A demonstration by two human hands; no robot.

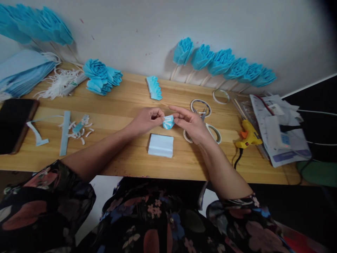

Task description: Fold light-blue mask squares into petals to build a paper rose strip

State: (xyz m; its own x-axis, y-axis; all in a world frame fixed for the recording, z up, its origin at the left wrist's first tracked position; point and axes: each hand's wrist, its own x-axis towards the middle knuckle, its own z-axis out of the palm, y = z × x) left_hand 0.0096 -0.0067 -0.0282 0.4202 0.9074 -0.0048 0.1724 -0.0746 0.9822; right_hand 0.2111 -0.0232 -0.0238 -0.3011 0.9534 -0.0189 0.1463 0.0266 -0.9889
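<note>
Close to the middle of the near edge of the table (126,158) lies a neat stack of pale sheets (160,146). Just beyond it, raised over the middle of the surface between both hands, is a small blue piece (168,123) carrying short white strips. Handling it well probably means gripping only its rims, with fingertips off the strips, and pinching lightly: so thin a sheet would likely crease under a hard squeeze. Steadying it with one hand while the other adjusts seems safer than pulling from both sides.

The left hand (147,119) reaches in from the left near corner, thumb and forefinger clamped on the piece's left edge, the other fingers curled. The right hand (192,123) comes in from the right, its thumb by the right edge and its forefinger stretched out above; whether those fingertips close on the piece, I cannot tell.

Past the right hand sit a roll of tape (200,101) and, toward the right edge, a yellow glue gun (249,135). Further back, a scalloped blue strip (154,88) lies near the far edge, and a row of blue flowers (221,62) on sticks leans against the wall (126,38).
</note>
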